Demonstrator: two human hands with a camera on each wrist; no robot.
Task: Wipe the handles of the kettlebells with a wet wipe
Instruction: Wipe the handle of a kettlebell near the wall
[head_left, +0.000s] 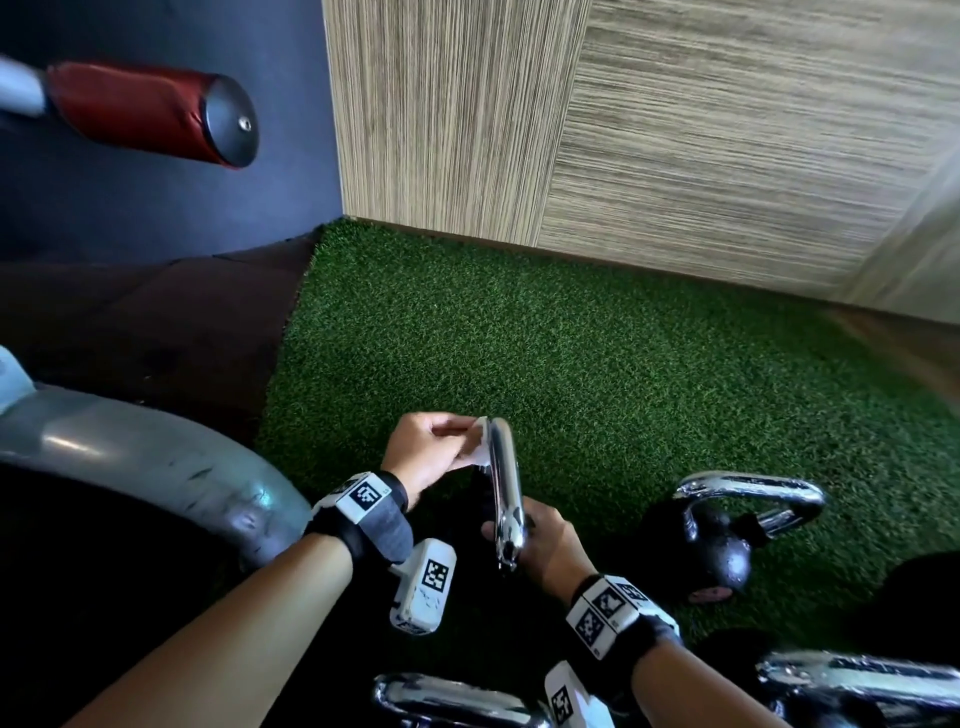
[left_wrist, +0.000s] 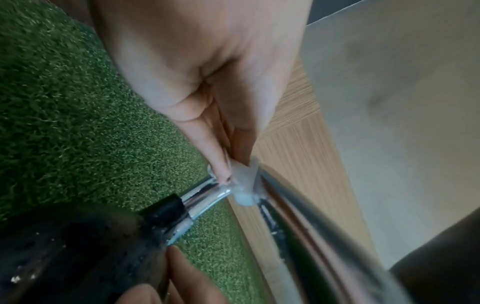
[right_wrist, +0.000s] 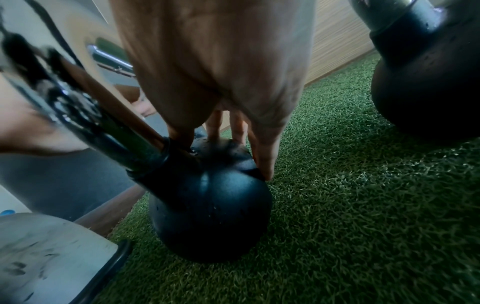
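Left hand (head_left: 428, 449): pinching the wet wipe (head_left: 480, 451) against the chrome handle (head_left: 505, 480), near its upper bend.
Right hand (head_left: 550, 538): fingers lying straight on the black kettlebell (right_wrist: 210, 205), steadying it.
Kettlebell: standing on green turf (head_left: 545, 338); open turf stretching to the wall edge.
Second kettlebell (head_left: 719, 556): lying just rightward.

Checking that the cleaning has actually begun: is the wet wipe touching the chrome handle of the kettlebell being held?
Touching. The left wrist view shows the wet wipe, pinched by the left hand, pressed against the chrome handle at its bend.
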